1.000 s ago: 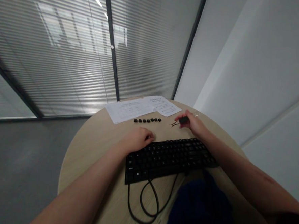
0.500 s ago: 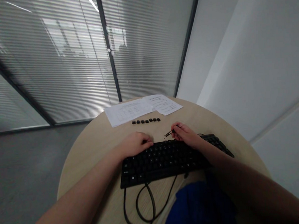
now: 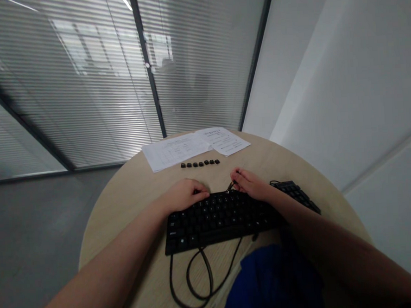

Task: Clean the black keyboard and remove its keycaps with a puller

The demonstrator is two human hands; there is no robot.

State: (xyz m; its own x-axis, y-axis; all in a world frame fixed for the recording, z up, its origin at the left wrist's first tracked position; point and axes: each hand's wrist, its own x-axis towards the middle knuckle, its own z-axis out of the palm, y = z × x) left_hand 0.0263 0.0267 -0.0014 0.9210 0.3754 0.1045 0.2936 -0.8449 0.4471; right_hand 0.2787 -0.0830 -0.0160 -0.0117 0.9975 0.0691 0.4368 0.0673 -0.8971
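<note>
A black keyboard (image 3: 214, 218) lies slightly turned on the round table. At its upper left edge rests my left hand (image 3: 188, 193), thumb on the top side and fingers curled over the far edge, steadying it. My right hand (image 3: 248, 184) pinches a small dark keycap puller (image 3: 230, 187) with two thin prongs. Its prong tips are at the keyboard's top row, right of my left hand; whether they grip a key is too small to tell. My right hand and forearm hide part of the keyboard's right side. Beyond the keyboard stands a row of several loose black keycaps (image 3: 201, 164).
Printed paper sheets (image 3: 172, 151) lie at the far side of the wooden table (image 3: 124, 187). A black cable (image 3: 209, 270) loops in front of the keyboard, beside blue cloth (image 3: 269, 280) near my body. Glass with blinds (image 3: 94, 95) and a white wall (image 3: 368, 79) stand beyond.
My right hand has moved slightly left and tipped the puller downward, bringing its prongs from above the far edge to the keyboard's top row. My left hand stays put.
</note>
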